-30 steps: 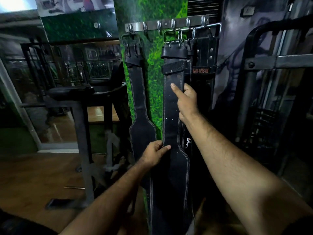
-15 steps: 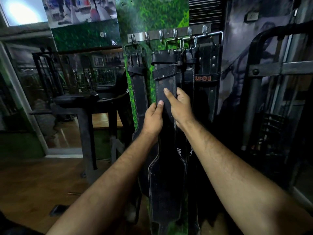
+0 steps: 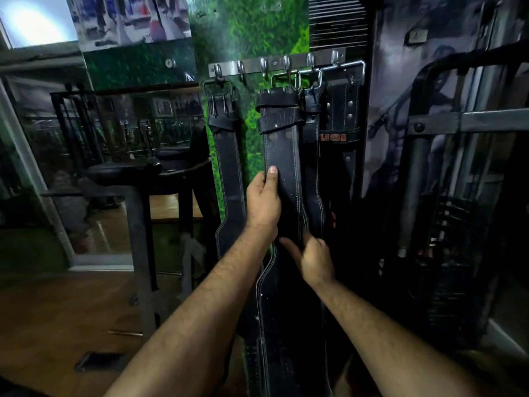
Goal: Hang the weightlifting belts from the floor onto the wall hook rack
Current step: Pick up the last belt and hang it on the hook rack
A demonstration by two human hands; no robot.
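A metal hook rack (image 3: 274,64) is fixed to the green wall. Several black leather belts hang from it by their buckles. The middle belt (image 3: 282,150) hangs straight down in front of me. My left hand (image 3: 263,202) grips its left edge at the narrow part, thumb on the front. My right hand (image 3: 313,259) pinches its right edge lower down, where the belt widens. A left belt (image 3: 229,167) hangs apart on the first hook. A belt with red letters (image 3: 340,130) hangs at the right, partly behind another belt (image 3: 313,156).
A black padded gym bench on a metal frame (image 3: 137,179) stands to the left. A dark machine frame (image 3: 446,127) rises at the right. Brown wooden floor (image 3: 57,316) lies at the lower left, with a small dark object (image 3: 94,361) on it.
My right hand slid down the middle belt from beside the left hand to its lower right edge. My left hand stayed at the narrow part and the view came closer.
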